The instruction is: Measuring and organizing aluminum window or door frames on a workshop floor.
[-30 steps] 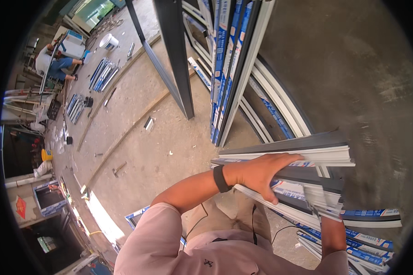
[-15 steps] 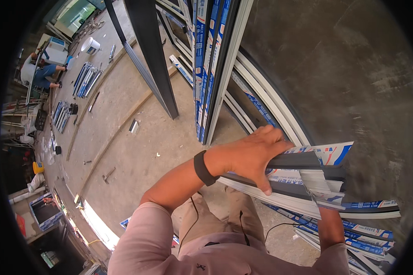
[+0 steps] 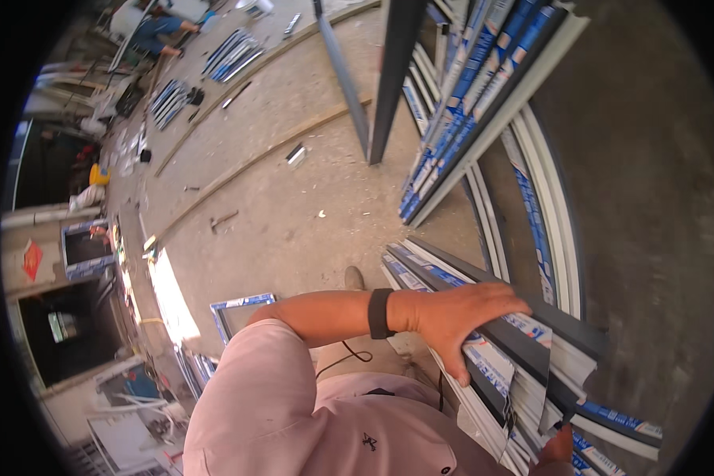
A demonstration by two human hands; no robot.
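A bundle of long metal profiles [image 3: 520,349], dark grey and white with blue-and-white protective film, slants across in front of my body at lower right. My left hand [image 3: 464,317], with a black band at its wrist, is closed over the top of the bundle, thumb on the near side and fingers on the far side. Low at the right edge of the bundle is my right hand [image 3: 559,446], close to the cut ends. Its fingers are mostly hidden behind the profiles, so its grip does not show.
Film-wrapped profiles [image 3: 472,103] stand upright beyond the bundle, beside a dark grey post [image 3: 389,87]. Long white profiles [image 3: 551,198] lie to the right. A hammer [image 3: 224,220] and wooden strips [image 3: 270,151] lie on the floor. Another person [image 3: 155,33] is at the far left.
The bundle has swung from nearly level to a steeper slant, its far end now pointing up and left. Both hands have moved lower, and my view has turned left.
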